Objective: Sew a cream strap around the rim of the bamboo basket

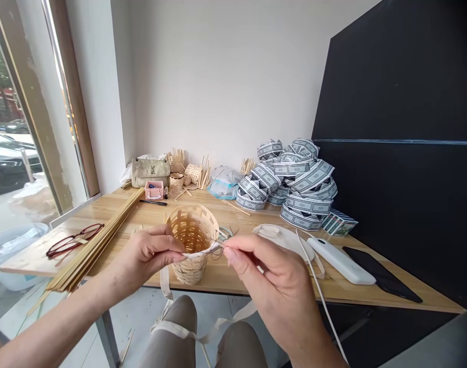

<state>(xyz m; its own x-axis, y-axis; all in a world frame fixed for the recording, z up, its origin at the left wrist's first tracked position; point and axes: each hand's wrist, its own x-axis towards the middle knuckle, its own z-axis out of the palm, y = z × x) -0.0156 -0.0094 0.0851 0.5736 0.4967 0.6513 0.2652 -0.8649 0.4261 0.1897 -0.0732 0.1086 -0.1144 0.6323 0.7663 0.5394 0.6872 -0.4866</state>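
Note:
A woven bamboo basket [191, 268] stands near the table's front edge, its open mouth tilted toward me. My left hand [158, 250] pinches its near rim between thumb and fingers, where a white fabric strip [164, 282] runs along the edge and hangs down over my knees. Just right of the rim, my right hand [269, 276] pinches a thin dark thread [217, 250] between thumb and forefinger. Loose loops of that thread lie against the basket's right rim. Whether a needle is in those fingertips is too small to tell.
Long bamboo strips [98, 235] and red-framed glasses [75, 240] lie at left. Behind stand a bag [151, 171], a pink box [154, 190] and small baskets [176, 180]. Patterned rolls [304, 184] are piled at right, near a white power bank [342, 260] with a cable and a phone [382, 274].

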